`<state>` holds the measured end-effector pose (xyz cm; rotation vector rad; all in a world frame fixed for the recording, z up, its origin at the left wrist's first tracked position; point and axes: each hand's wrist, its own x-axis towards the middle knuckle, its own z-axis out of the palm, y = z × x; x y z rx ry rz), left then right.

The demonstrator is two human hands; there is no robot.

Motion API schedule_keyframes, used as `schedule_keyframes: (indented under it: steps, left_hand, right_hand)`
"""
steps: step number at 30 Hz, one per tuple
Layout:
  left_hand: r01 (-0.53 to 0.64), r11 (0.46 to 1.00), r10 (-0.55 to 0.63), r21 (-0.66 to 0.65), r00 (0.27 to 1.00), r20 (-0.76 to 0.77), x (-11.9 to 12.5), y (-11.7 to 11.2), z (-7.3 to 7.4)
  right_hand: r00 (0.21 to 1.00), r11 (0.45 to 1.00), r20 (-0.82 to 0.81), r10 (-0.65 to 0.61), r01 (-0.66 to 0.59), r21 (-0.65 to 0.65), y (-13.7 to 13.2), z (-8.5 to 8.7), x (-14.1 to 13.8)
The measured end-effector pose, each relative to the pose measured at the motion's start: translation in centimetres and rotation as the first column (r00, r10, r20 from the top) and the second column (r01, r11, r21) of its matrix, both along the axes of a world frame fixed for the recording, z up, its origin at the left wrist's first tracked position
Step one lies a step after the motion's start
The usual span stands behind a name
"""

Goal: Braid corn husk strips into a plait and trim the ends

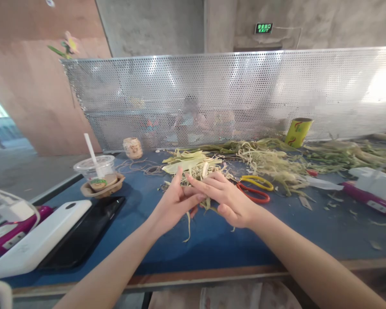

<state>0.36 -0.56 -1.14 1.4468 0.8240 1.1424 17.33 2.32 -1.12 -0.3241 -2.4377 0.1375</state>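
Note:
My left hand [175, 204] and my right hand [230, 199] meet over a knotted piece of pale plant fibre, perhaps corn husk [206, 204]. Curled around its near side are the fingers of my left hand, with the thumb raised. My right hand lies across the top, fingers together, and presses on the piece. Much of it is hidden by both hands. Short strips dangle below it. Just beyond the fingers is a heap of pale husk strips [193, 161]. Scissors with yellow and red handles [255, 189] lie right of my right hand.
At left are a plastic cup with a straw [98, 169], a white power bank [48, 236], a black phone [86, 234] and a purple power strip [3, 238]. More fibre [270, 165], a yellow roll [298, 133] and another power strip [369, 199] occupy the right. A perforated metal screen [180, 94] stands behind.

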Motion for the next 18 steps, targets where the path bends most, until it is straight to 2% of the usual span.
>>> schedule_keyframes:
  steps: [5, 9, 11, 14, 18]
  left_hand:
    - [-0.078, 0.996, 0.075, -0.047, 0.996, -0.047, 0.2, -0.2, 0.1]
    - [-0.134, 0.991, 0.131, -0.026, 0.987, -0.095, 0.1, 0.0, 0.1]
    - [-0.145, 0.989, 0.143, -0.011, 0.984, -0.108, 0.0, 0.1, 0.0]
    - [-0.142, 0.990, 0.142, 0.007, 0.984, -0.104, 0.1, 0.1, -0.1]
    - [-0.161, 0.986, 0.163, 0.029, 0.984, -0.076, 0.2, 0.0, 0.0]
  right_hand:
    - [0.996, 0.980, 0.009, -0.091, 0.088, 0.178, 0.5, -0.9, -0.1]
    - [0.990, 0.917, 0.008, -0.143, 0.130, 0.376, 0.7, -1.3, -0.3]
    - [0.988, 0.891, -0.008, -0.157, 0.145, 0.431, 0.7, -1.3, -0.4]
    - [0.983, 0.882, -0.013, -0.182, 0.169, 0.440, 0.5, -1.3, -0.5]
    - [0.983, 0.933, -0.011, -0.183, 0.178, 0.312, 0.3, -1.3, -0.4]
